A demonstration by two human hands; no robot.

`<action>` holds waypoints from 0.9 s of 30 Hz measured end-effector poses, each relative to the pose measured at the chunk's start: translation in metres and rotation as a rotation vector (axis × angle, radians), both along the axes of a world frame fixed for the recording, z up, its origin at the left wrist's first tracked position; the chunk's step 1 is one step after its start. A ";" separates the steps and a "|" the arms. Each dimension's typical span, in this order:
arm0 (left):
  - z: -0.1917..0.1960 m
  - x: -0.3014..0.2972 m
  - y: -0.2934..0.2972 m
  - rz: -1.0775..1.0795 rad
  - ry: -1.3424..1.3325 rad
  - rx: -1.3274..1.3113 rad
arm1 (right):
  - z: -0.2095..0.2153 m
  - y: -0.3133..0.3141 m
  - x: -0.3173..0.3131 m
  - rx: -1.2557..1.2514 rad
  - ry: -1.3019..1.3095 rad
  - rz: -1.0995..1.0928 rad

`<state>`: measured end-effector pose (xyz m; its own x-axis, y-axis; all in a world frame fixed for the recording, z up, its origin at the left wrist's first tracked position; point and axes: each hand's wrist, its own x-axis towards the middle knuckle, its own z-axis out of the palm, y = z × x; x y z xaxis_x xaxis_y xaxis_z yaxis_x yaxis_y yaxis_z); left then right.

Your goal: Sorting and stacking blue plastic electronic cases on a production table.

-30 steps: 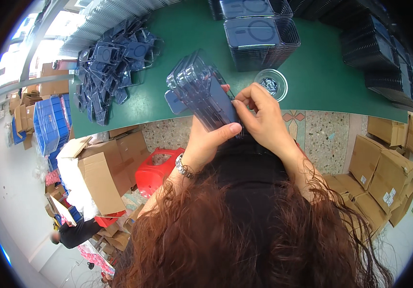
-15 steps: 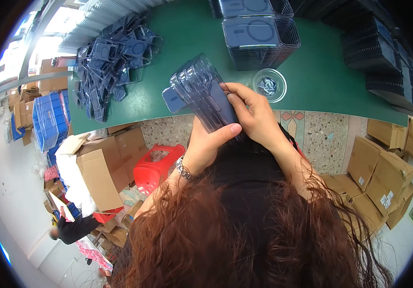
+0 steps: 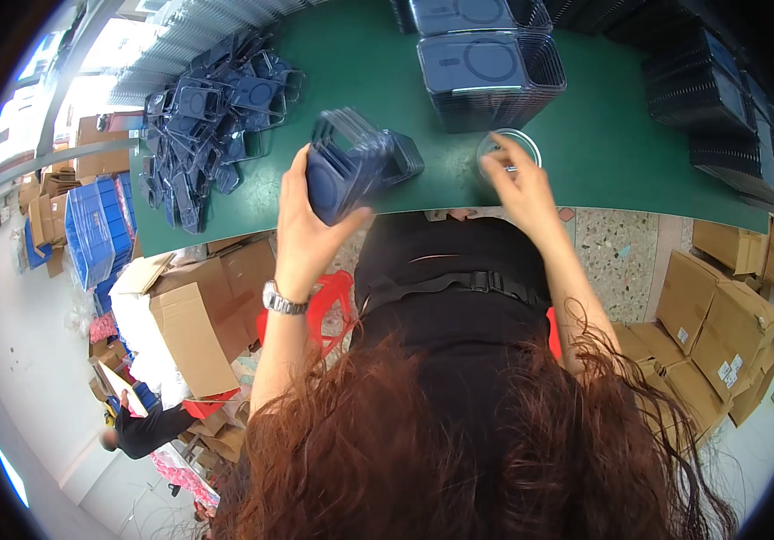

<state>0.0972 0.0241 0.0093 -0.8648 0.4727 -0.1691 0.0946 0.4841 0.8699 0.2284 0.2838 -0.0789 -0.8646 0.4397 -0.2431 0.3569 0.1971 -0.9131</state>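
My left hand (image 3: 310,220) grips a stack of clear-edged, dark blue phone cases (image 3: 331,184), tilted above the near edge of the green table. The stack is smeared by motion. Another phone case (image 3: 403,158) shows at its right side; whether it touches the stack I cannot tell. Fingers apart, my right hand (image 3: 522,184) is over a small clear round bowl (image 3: 535,155) and covers most of it. Nothing shows between its slightly blurred fingers, and the bowl's contents are largely hidden.
A loose heap of phone cases (image 3: 202,117) lies on the green table (image 3: 351,63) at left. Neat stacks of cases stand at the far middle (image 3: 486,76) and right (image 3: 706,90). Cardboard boxes (image 3: 720,328) and a red stool (image 3: 333,306) are below. A person (image 3: 148,430) is at lower left.
My right hand has left the stack and moved right to the bowl. My left hand has shifted left and up with the phone cases, which are now turned differently.
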 end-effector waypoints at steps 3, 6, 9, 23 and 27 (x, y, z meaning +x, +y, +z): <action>-0.018 -0.018 -0.012 -0.265 0.515 -0.451 | -0.041 0.024 0.011 0.547 -0.029 0.081; -0.025 -0.025 -0.004 -0.324 0.461 -0.494 | -0.059 0.029 0.005 0.705 -0.100 0.210; -0.027 -0.030 0.006 -0.404 0.437 -0.570 | -0.076 0.033 0.000 0.823 -0.201 0.318; -0.030 -0.038 -0.007 -0.434 0.419 -0.538 | -0.103 0.037 -0.013 0.834 -0.349 0.425; -0.016 -0.040 -0.006 -0.352 0.409 -0.352 | -0.089 0.036 -0.008 0.771 -0.251 0.281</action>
